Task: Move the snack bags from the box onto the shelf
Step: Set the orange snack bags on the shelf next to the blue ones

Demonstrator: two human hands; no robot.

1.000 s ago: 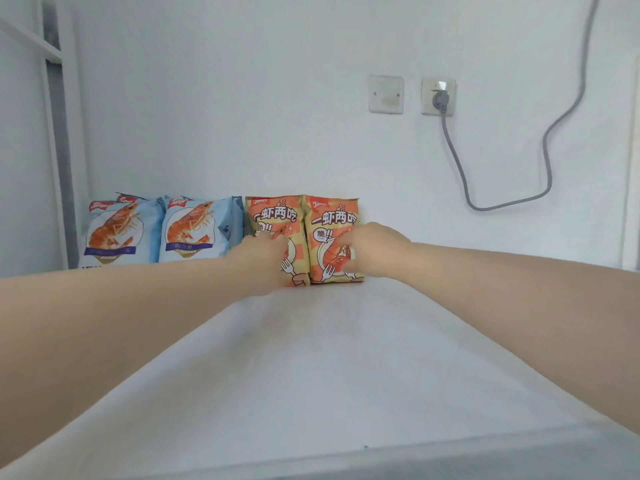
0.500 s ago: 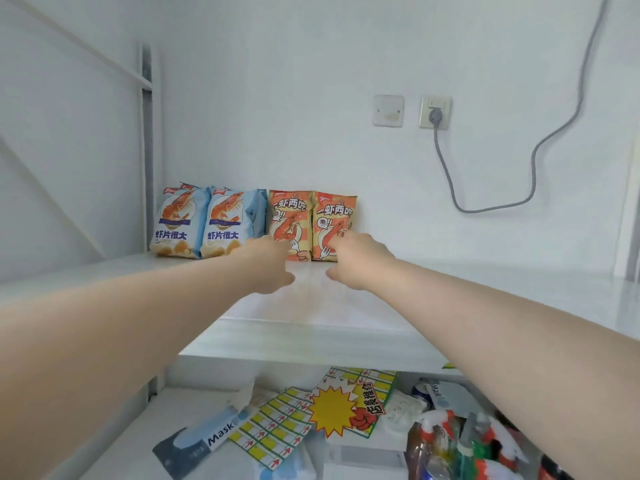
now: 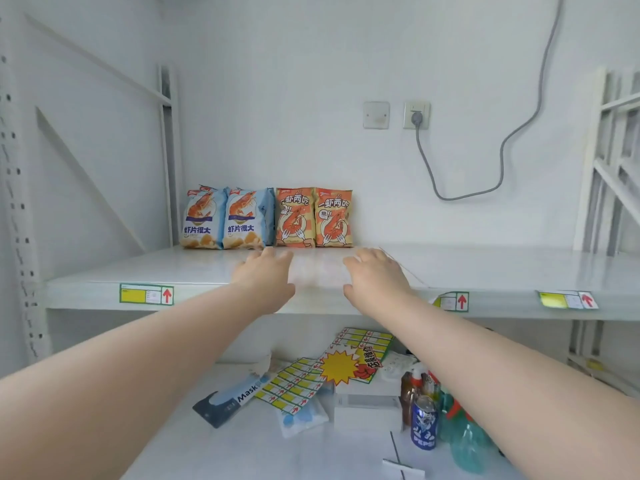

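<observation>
Two blue shrimp-chip bags [image 3: 202,217] [image 3: 246,219] and two orange shrimp snack bags [image 3: 294,217] [image 3: 333,217] stand upright in a row at the back of the white shelf [image 3: 485,268], against the wall. My left hand [image 3: 265,277] hovers over the shelf's front part, fingers relaxed, holding nothing. My right hand [image 3: 375,275] is beside it, also empty with loose fingers. Both hands are clear of the bags. The box is out of view.
A grey cable [image 3: 502,147] hangs from a wall socket [image 3: 416,115]. The shelf's front edge carries price labels [image 3: 146,294]. On the lower shelf lie a mask box [image 3: 228,401], label sheets [image 3: 332,367], a Pepsi can [image 3: 424,427] and spray bottles [image 3: 467,441].
Both hands let go of the orange bags and drew back toward the shelf's front edge. The camera pulled back and tilted down, so the lower shelf now shows.
</observation>
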